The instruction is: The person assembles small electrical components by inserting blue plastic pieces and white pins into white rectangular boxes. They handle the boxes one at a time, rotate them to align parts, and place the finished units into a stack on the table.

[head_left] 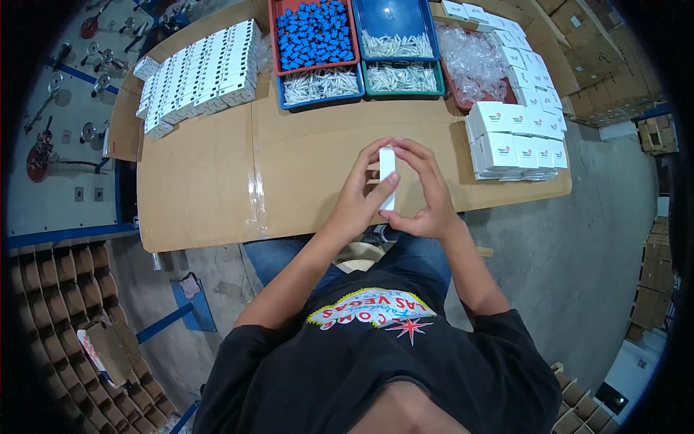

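Gripped between both hands over the near edge of the table [217, 195], a small white box [387, 165] is seen standing on end, its long side running from six to twelve o'clock. The left hand [361, 195] is closed around the box from the nine o'clock side, fingers wrapped on its lower half and thumb laid along its front. The right hand [426, 192] is cupped against it from three o'clock, fingertips curled over the top end, the thumb pressed at the bottom. The box is held firmly by both hands, just above the cardboard-covered tabletop, near its front edge.

Further out, at two o'clock from the hands, a stack of white boxes [515, 141] is piled near the right edge of the table, with a row of the same boxes trailing away behind it. Beside that row, a heap of clear plastic bags [471, 61] is seen in a red tray.

At twelve o'clock, well apart from the hands, four trays are set side by side: a red tray of blue parts [314, 32], a blue tray of white sticks [322, 85] below it, a second blue tray [396, 32] and a green tray [402, 78], both also filled with white sticks.

At ten o'clock, rows of white boxes [199, 72] are laid out flat toward the far left corner.
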